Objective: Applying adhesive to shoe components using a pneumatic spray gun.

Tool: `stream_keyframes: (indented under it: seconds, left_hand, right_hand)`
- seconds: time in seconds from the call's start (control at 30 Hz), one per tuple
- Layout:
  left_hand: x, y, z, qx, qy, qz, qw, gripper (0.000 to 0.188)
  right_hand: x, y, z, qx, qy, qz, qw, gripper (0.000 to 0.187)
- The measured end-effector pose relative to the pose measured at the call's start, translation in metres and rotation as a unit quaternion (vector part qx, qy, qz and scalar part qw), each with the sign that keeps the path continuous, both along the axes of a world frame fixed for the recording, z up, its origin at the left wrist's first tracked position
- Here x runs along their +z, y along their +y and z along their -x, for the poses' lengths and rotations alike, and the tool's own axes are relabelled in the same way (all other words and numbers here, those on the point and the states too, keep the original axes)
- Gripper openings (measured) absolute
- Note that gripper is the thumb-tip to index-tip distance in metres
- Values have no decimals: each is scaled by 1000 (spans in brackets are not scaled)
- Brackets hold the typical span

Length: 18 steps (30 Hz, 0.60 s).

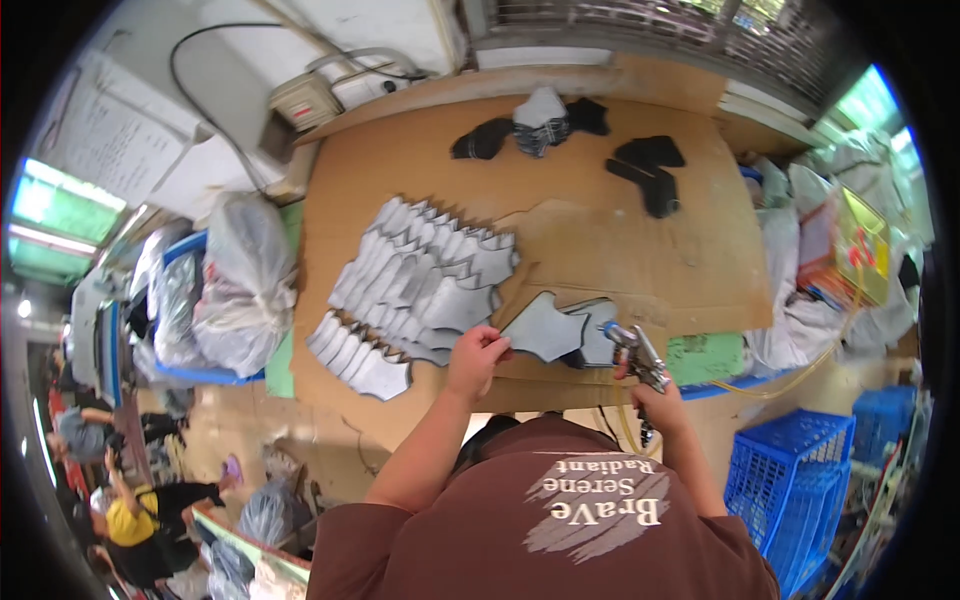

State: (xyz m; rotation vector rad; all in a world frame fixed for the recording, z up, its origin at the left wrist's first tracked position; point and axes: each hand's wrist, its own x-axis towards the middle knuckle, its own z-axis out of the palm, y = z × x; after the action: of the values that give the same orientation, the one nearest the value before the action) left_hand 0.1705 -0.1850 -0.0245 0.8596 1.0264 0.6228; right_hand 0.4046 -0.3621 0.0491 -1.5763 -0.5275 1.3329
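Note:
My left hand (479,360) pinches the left edge of a light grey, cut flat piece (546,330) with a dark outline. That piece overlaps another grey cut piece (599,340), at the front of the cardboard. My right hand (655,397) is wrapped round a metal spray gun (648,358), its blue-tipped nozzle close to the second piece. Left of my left hand lie overlapping rows of similar grey pieces (420,270), with a shorter row (358,360) nearer me.
Black cut pieces (650,172) lie at the back of the cardboard sheet (600,240). Bagged goods (243,280) fill a blue bin at left; more bags (800,320) stand at right. A yellow hose (800,380) runs at right near blue crates (790,490). Other people (140,515) are lower left.

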Motion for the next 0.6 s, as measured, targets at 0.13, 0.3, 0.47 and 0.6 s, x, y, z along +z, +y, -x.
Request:
stream_keyframes:
  seconds: [0.13, 0.3, 0.47, 0.6]
  left_hand:
    - [2, -1, 107, 180, 75, 27, 980, 12]
    - [-28, -21, 223, 292, 137, 17, 946, 16]
    - [-34, -17, 235, 265, 303, -26, 915, 17]
    - [-34, -11, 215, 134, 610, -256, 738, 14]
  right_hand:
    - [3, 5, 3, 8, 4, -4, 1000, 30]
    - [-2, 13, 3, 33, 10, 4, 999, 33]
    - [0, 16, 2, 53, 10, -6, 999, 33]
    - [-1, 15, 5, 80, -17, 24, 996, 22]
